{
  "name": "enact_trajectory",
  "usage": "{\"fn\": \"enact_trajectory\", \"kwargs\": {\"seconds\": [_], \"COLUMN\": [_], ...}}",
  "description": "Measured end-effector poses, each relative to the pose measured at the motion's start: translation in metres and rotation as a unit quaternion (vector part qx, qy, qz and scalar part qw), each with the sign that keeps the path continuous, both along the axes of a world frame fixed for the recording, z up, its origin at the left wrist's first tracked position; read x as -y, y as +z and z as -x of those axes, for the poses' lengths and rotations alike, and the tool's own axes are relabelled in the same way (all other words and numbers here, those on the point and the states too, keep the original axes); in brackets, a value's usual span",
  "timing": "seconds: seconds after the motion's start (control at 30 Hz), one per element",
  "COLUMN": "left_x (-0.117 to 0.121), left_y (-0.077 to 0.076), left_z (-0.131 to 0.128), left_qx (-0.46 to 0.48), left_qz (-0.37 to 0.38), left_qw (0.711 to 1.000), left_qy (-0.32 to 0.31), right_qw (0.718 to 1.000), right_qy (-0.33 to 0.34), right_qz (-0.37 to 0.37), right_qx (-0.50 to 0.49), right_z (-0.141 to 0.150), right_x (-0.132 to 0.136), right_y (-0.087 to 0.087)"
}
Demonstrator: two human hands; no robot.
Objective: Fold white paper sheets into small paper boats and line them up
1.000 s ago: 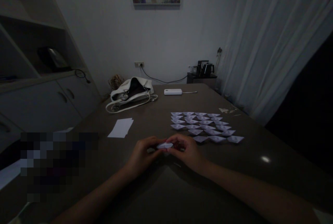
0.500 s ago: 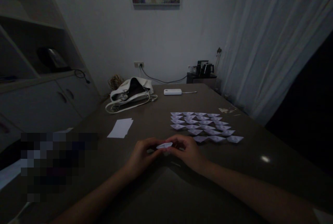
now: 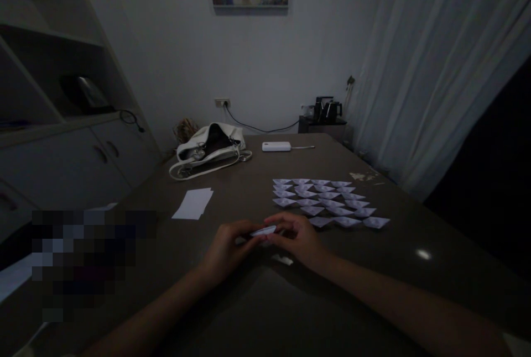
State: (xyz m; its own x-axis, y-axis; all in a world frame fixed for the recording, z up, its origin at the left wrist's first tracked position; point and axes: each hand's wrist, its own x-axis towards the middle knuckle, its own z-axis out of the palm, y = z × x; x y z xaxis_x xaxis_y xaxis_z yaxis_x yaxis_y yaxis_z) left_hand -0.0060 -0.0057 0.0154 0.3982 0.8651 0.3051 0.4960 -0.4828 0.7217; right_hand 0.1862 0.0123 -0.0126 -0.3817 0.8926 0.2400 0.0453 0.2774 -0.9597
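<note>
Head view: folded paper [image 3: 263,231] front and centre, between both hands over table [image 3: 315,313], near side of paper boats [image 3: 329,195]. Left hand [image 3: 226,243] pinching left end, thumb below, finger above. Right hand [image 3: 302,241] curled about right end; pinching or loose, can't tell. Good work here, I'd judge: light, even pressure, points matched, creases firmed without crushing middle.

From my distant seat I saw a bare left hand [image 3: 226,243] and slim left forearm [image 3: 178,296] towards seven o'clock; the right hand [image 3: 305,243] and right forearm [image 3: 385,296] were bare too; at four o'clock, a pale sleeve [image 3: 516,344] showed dimly.
</note>
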Motion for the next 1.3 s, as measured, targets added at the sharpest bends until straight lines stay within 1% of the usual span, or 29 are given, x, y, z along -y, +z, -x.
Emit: {"fn": "enact_trajectory", "kwargs": {"seconds": [0.13, 0.3, 0.5, 0.73, 0.97, 1.3], "left_x": [0.0001, 0.001, 0.0003, 0.0006, 0.003, 0.0025], "left_y": [-0.0015, -0.002, -0.0017, -0.0007, 0.0041, 0.0022], "left_z": [0.0003, -0.0003, -0.002, -0.0023, -0.004, -0.003], "left_qx": [0.016, 0.036, 0.05, 0.042, 0.047, 0.038], "left_qz": [0.026, 0.06, 0.082, 0.085, 0.095, 0.098], "left_qw": [1.0, 0.997, 0.995, 0.995, 0.994, 0.994], "left_qy": [0.006, 0.016, 0.02, 0.023, 0.008, 0.01], "right_qw": [0.999, 0.999, 0.998, 0.998, 0.998, 0.997], "right_qy": [-0.026, -0.03, -0.031, -0.031, -0.035, -0.035], "right_qz": [-0.028, -0.036, -0.045, -0.05, -0.051, -0.053], "right_qx": [0.02, 0.015, 0.009, 0.019, 0.033, 0.033], "right_z": [0.0, 0.0001, 0.0003, 0.0004, 0.0001, 0.0006], "right_x": [0.0009, 0.0011, -0.0004, 0.0002, 0.0023, 0.0028], "right_y": [0.0014, 0.0018, -0.0004, 0.0026, 0.0037, 0.005]}}
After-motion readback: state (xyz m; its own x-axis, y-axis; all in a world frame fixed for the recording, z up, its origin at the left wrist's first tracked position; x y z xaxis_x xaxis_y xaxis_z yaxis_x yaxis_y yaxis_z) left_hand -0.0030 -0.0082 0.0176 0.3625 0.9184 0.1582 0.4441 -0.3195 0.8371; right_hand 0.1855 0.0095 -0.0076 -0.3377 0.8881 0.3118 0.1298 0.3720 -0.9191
